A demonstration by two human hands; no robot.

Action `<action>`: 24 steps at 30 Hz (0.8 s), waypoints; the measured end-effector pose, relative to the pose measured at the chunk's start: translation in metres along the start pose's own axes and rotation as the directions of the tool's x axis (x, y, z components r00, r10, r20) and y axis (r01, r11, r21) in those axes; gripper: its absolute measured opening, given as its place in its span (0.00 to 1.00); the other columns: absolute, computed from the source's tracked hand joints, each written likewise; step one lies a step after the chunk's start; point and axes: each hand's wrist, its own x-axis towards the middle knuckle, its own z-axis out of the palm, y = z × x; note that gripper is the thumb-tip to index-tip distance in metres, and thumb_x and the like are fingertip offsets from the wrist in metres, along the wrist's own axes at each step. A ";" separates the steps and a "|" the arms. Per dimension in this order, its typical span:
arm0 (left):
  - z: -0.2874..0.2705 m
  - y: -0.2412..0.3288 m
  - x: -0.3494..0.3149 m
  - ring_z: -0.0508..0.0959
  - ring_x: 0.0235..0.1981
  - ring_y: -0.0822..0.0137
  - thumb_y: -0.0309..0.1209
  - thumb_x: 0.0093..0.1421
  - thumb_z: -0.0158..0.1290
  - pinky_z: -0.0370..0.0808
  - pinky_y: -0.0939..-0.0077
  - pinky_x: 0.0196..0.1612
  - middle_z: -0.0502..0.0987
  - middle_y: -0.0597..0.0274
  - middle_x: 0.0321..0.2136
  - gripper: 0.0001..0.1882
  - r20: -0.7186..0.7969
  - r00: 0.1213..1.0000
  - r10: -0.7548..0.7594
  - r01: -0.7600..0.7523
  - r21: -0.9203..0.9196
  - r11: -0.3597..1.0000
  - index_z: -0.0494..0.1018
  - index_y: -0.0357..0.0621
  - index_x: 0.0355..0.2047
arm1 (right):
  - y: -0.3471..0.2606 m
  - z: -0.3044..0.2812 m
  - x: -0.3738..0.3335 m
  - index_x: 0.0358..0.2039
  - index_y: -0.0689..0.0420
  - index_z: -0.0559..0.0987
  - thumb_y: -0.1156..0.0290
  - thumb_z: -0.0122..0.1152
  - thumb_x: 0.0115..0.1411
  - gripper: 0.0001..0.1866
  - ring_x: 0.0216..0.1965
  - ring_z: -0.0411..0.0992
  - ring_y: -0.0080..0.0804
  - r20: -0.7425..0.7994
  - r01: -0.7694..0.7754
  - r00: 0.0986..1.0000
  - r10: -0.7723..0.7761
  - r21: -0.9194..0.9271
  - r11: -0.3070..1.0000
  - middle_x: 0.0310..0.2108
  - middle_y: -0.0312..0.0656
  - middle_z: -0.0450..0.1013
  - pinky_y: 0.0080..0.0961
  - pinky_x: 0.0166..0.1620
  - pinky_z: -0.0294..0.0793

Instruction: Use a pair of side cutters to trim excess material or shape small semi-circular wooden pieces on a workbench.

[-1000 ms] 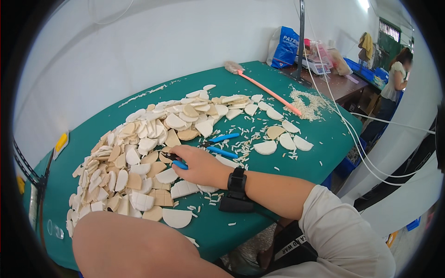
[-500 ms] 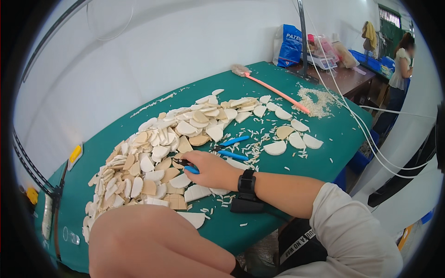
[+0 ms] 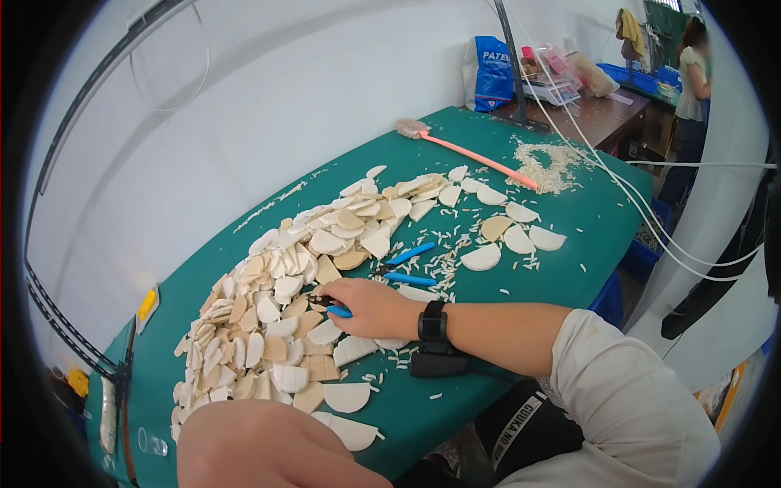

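My right hand [image 3: 373,307] reaches in over the table and is closed round blue-handled nippers [image 3: 338,311]. Their dark jaws lie over a heap of half-round white and beige pieces [image 3: 325,242]; whether the jaws grip a piece cannot be made out. Just beyond this hand lies a second blue-handled nippers [image 3: 409,279], its handles spread. My left hand [image 3: 260,446] looms large at the lower edge, close in front of the near pieces. Its fingers are hidden, as is anything in them. Beside it, a half-round white piece [image 3: 346,397] lies flat, showing its whole face.
Small white slivers [image 3: 446,272] litter the green table [image 3: 521,281]. A brush with a pink handle [image 3: 480,160] lies at the back, near a ring of crumbs [image 3: 553,167]. White cables [image 3: 618,183] hang at right. A clear cup [image 3: 152,442] lies at left. Another person [image 3: 693,89] stands far right.
The view has shifted slightly. My left hand has moved lower, uncovering more near pieces. My right hand still holds the nippers in nearly the same place.
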 end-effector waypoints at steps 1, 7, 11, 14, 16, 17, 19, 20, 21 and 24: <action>0.000 0.001 0.000 0.72 0.12 0.68 0.22 0.66 0.49 0.64 0.77 0.13 0.75 0.50 0.17 0.16 -0.005 1.000 0.000 0.000 0.000 1.000 0.78 0.30 0.21 | 0.000 0.000 0.000 0.42 0.59 0.74 0.69 0.59 0.59 0.12 0.39 0.74 0.53 0.005 -0.002 1.000 0.002 0.001 1.000 0.34 0.51 0.75 0.44 0.41 0.73; 0.000 0.003 0.001 0.71 0.12 0.68 0.24 0.67 0.49 0.63 0.78 0.13 0.76 0.50 0.18 0.18 0.029 0.999 -0.026 0.026 -0.007 1.000 0.77 0.31 0.20 | -0.003 -0.002 0.002 0.42 0.59 0.73 0.69 0.58 0.59 0.12 0.39 0.74 0.53 0.000 0.006 1.000 -0.006 -0.023 1.000 0.34 0.51 0.75 0.45 0.41 0.73; -0.001 0.004 0.003 0.71 0.12 0.68 0.19 0.62 0.51 0.63 0.77 0.12 0.76 0.49 0.18 0.12 0.054 0.997 -0.054 0.055 -0.016 0.998 0.77 0.30 0.20 | -0.006 -0.004 0.001 0.48 0.59 0.73 0.68 0.59 0.62 0.15 0.41 0.75 0.48 0.071 -0.041 0.996 0.045 -0.059 0.997 0.38 0.49 0.74 0.41 0.44 0.74; -0.001 0.003 0.004 0.71 0.12 0.67 0.17 0.59 0.53 0.63 0.77 0.12 0.76 0.48 0.18 0.10 0.042 0.998 -0.053 0.054 -0.016 0.998 0.76 0.30 0.21 | -0.006 -0.005 0.001 0.54 0.59 0.73 0.67 0.59 0.63 0.20 0.43 0.76 0.44 0.123 -0.068 0.989 0.079 -0.091 0.993 0.41 0.48 0.74 0.37 0.46 0.75; -0.001 0.003 0.004 0.71 0.12 0.67 0.16 0.58 0.53 0.63 0.77 0.12 0.76 0.48 0.18 0.08 0.038 0.998 -0.053 0.054 -0.027 0.998 0.76 0.30 0.21 | -0.006 -0.006 0.001 0.54 0.58 0.73 0.68 0.59 0.63 0.20 0.43 0.76 0.44 0.122 -0.064 0.990 0.075 -0.091 0.994 0.41 0.48 0.74 0.37 0.46 0.75; -0.001 0.002 0.004 0.71 0.12 0.66 0.16 0.58 0.53 0.64 0.76 0.13 0.76 0.47 0.19 0.08 0.043 0.998 -0.055 0.057 -0.034 0.998 0.76 0.30 0.21 | -0.007 -0.006 0.001 0.54 0.58 0.73 0.68 0.59 0.63 0.20 0.43 0.76 0.44 0.120 -0.068 0.990 0.079 -0.094 0.993 0.41 0.48 0.74 0.37 0.46 0.75; -0.002 0.002 0.004 0.72 0.12 0.66 0.16 0.58 0.53 0.64 0.76 0.13 0.76 0.47 0.19 0.08 0.046 0.997 -0.058 0.060 -0.042 0.997 0.77 0.29 0.21 | -0.006 -0.005 0.001 0.54 0.58 0.73 0.68 0.59 0.63 0.20 0.43 0.76 0.44 0.119 -0.073 0.989 0.084 -0.097 0.993 0.41 0.48 0.74 0.37 0.46 0.75; -0.002 0.003 0.004 0.72 0.12 0.66 0.16 0.58 0.53 0.65 0.76 0.13 0.76 0.47 0.19 0.08 0.056 0.996 -0.062 0.065 -0.043 0.997 0.77 0.30 0.21 | -0.006 -0.005 0.001 0.54 0.58 0.73 0.68 0.59 0.63 0.20 0.43 0.76 0.44 0.117 -0.066 0.990 0.077 -0.097 0.993 0.41 0.48 0.74 0.37 0.46 0.75; -0.002 0.004 0.005 0.72 0.12 0.66 0.16 0.58 0.54 0.65 0.76 0.13 0.76 0.47 0.18 0.08 0.066 0.996 -0.067 0.070 -0.043 0.997 0.77 0.30 0.21 | -0.006 -0.005 0.001 0.54 0.58 0.73 0.68 0.59 0.63 0.20 0.43 0.76 0.44 0.115 -0.059 0.991 0.070 -0.097 0.994 0.41 0.48 0.74 0.38 0.46 0.75; -0.002 0.004 0.007 0.72 0.12 0.65 0.18 0.60 0.53 0.65 0.76 0.14 0.76 0.48 0.18 0.09 0.059 0.994 -0.091 0.092 -0.014 0.996 0.77 0.29 0.22 | -0.002 -0.004 0.001 0.54 0.58 0.73 0.68 0.59 0.63 0.19 0.43 0.76 0.44 0.100 -0.042 0.994 0.051 -0.097 0.994 0.40 0.48 0.74 0.38 0.46 0.76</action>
